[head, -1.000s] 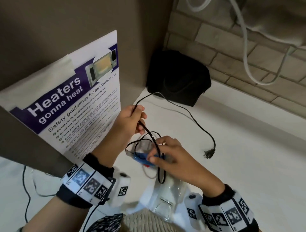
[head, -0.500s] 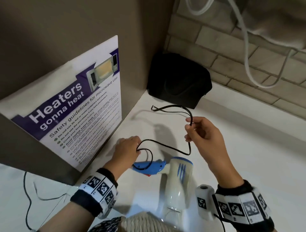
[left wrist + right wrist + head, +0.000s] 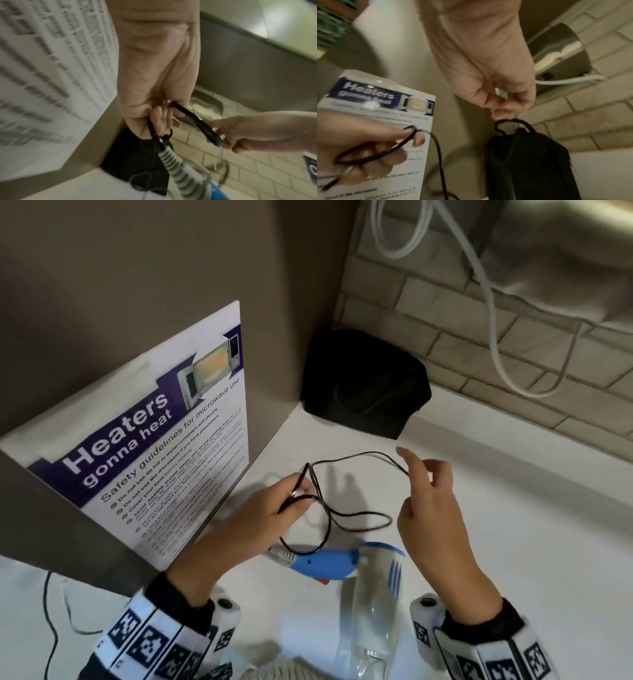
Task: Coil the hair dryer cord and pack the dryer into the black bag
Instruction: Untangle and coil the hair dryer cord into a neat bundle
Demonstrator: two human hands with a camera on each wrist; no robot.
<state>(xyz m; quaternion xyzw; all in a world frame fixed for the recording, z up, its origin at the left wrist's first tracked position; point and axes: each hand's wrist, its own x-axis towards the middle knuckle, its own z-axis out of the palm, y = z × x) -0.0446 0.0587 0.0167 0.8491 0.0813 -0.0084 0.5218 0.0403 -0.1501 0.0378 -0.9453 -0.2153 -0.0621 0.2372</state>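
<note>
Coiling in progress: the left hand, which half a second ago sat low by the hair dryer handle, has lifted and now clenches gathered loops of the black cord. The right hand has come nearer the dryer and pinches the cord's far bend, other fingers spread. Means another loop is being fed across; coil unfinished, dryer not packed. Dryer lies on the white counter, between the hands, nearer the camera than them. Black bag sits beyond the dryer, in the corner. Poster left of the dryer. Count: one dryer, one cord, one bag, two hands.
</note>
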